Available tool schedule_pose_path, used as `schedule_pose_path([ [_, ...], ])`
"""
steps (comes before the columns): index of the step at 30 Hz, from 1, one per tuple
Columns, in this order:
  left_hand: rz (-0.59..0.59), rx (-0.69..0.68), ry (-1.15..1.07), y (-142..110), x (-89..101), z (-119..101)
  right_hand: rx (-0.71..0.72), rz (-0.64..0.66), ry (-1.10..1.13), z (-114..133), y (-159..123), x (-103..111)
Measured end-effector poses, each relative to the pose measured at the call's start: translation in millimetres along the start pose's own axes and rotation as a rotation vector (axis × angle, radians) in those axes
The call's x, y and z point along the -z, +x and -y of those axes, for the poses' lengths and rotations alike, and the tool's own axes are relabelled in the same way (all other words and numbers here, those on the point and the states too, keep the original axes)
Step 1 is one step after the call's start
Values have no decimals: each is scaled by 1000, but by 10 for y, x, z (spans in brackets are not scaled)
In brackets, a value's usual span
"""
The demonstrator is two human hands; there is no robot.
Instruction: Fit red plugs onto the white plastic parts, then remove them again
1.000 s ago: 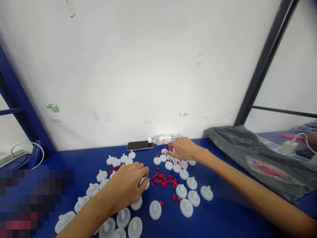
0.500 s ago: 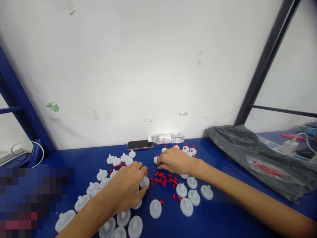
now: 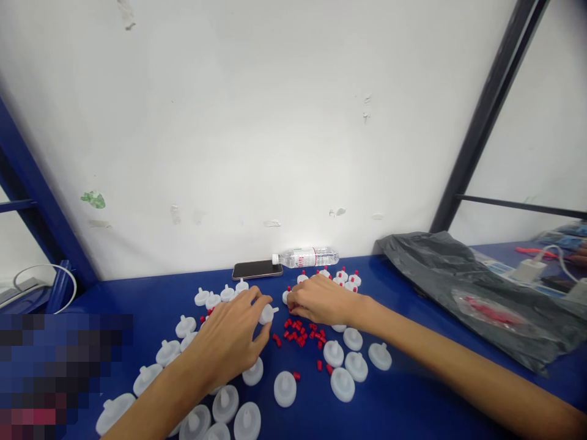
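Several white discs [image 3: 247, 420] lie nozzle-up at the near left of the blue bench [image 3: 312, 421]; one single disc [image 3: 285, 389] sits near centre, red cap [image 3: 296, 376] just beside it. Left hand [image 3: 233, 330]: fingers pinch a tilted disc [image 3: 266, 315], nozzle pointing right. Loose red caps [image 3: 300, 333] lie between the hands, more uncapped discs [image 3: 355, 366] to the right. Right hand [image 3: 321, 298]: fingers curled down at a red-capped disc [image 3: 285, 297] (fingertips partly hidden, can't tell if gripping). Capped discs [image 3: 354, 280] behind it. Grey bag [image 3: 426, 275] far right, clear packet [image 3: 490, 310] on top. Phone [image 3: 257, 269] and bottle [image 3: 305, 257] by the wall [image 3: 275, 122], bottle on its side.
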State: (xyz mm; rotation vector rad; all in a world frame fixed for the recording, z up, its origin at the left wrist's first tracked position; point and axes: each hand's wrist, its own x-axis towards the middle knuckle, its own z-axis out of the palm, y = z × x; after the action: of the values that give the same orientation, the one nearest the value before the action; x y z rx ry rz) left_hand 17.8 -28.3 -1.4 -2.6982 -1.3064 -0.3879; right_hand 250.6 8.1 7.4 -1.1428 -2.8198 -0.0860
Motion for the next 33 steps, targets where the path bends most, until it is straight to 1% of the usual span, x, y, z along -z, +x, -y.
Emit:
schedule_pose_path([
  [2,-12,5,23,6,-6,11,-13,-35,25,25,-6,63],
  [4,-22,9,36,10,-10,21,-38,-108,134,57,-4,123],
  [8,-26,24,32,12,-20,25,-80,-253,596,137,12,197],
  [9,-27,27,24,13,-24,23,-86,-270,685,156,16,203],
  [11,-34,28,5,18,-31,17,-92,-295,791,186,20,202],
  [15,-83,42,-28,25,-29,12,-84,-301,882,189,33,159],
  [19,-124,83,-62,25,-4,15,-104,-292,1058,141,49,105],
  [22,-176,88,-83,22,8,15,-118,-308,1137,130,56,89],
  [27,-248,97,-82,26,-2,13,-131,-347,1156,204,52,99],
  [30,-295,69,-47,30,-32,29,-122,-371,1153,249,47,108],
  [33,-346,31,-9,33,-64,51,-152,-369,1178,261,47,116],
])
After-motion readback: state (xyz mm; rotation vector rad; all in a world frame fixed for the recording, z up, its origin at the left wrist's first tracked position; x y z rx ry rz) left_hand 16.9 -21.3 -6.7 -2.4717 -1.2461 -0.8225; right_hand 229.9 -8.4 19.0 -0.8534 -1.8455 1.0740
